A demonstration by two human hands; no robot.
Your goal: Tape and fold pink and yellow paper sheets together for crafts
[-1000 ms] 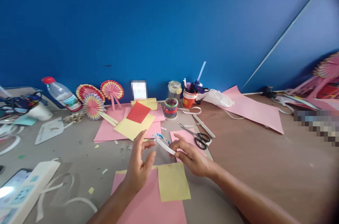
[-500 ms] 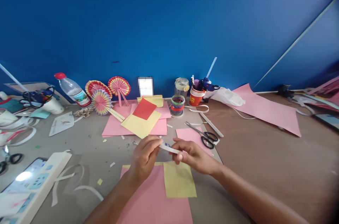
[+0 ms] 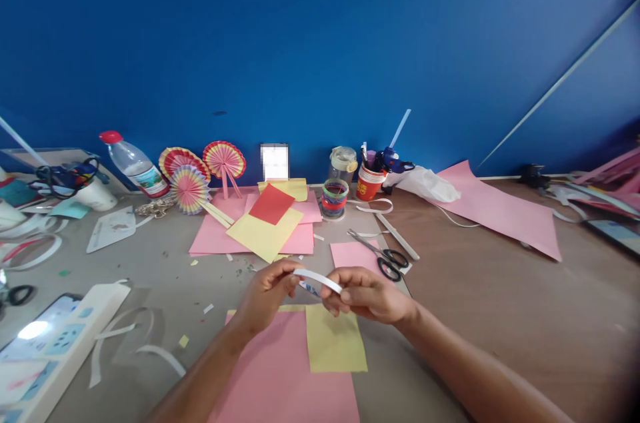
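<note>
One white power strip [image 3: 65, 339] lies well to the left of a person's two hands, a phone [image 3: 47, 323] with a glare of light on its screen just beside it. Loose white strips [image 3: 163, 354] curl on the gray tabletop between the power strip and the left forearm. Beyond, to the left of the hands and against the blue wall, a bottle [image 3: 135, 166] with a red cap leans next to three pleated paper fans [image 3: 189, 191].

The left hand [image 3: 265, 293], its fingers drawn in to a narrow pinch, grips the near-left end of a white tape roll [image 3: 317, 278] — held up between the two hands, blue print showing on its inner side. Past the left hand, a red paper square [image 3: 271, 204] rests on a yellow sheet [image 3: 260, 233]; closer to the person than the hands, a large pink sheet [image 3: 285, 376] is partly covered by a yellow square [image 3: 336, 342].

The right hand [image 3: 370, 294] closes its fingers and thumb around the roll's other end. Farther off, beyond that hand, stand a clear lidded container [image 3: 343, 160] and a red cup [image 3: 370, 186] full of tools. Black-handled scissors [image 3: 381, 252] lie just past the right hand, partly over a small pink sheet [image 3: 350, 255] — and well to its right, a white bag [image 3: 430, 184] touches a long pink sheet [image 3: 500, 213].
</note>
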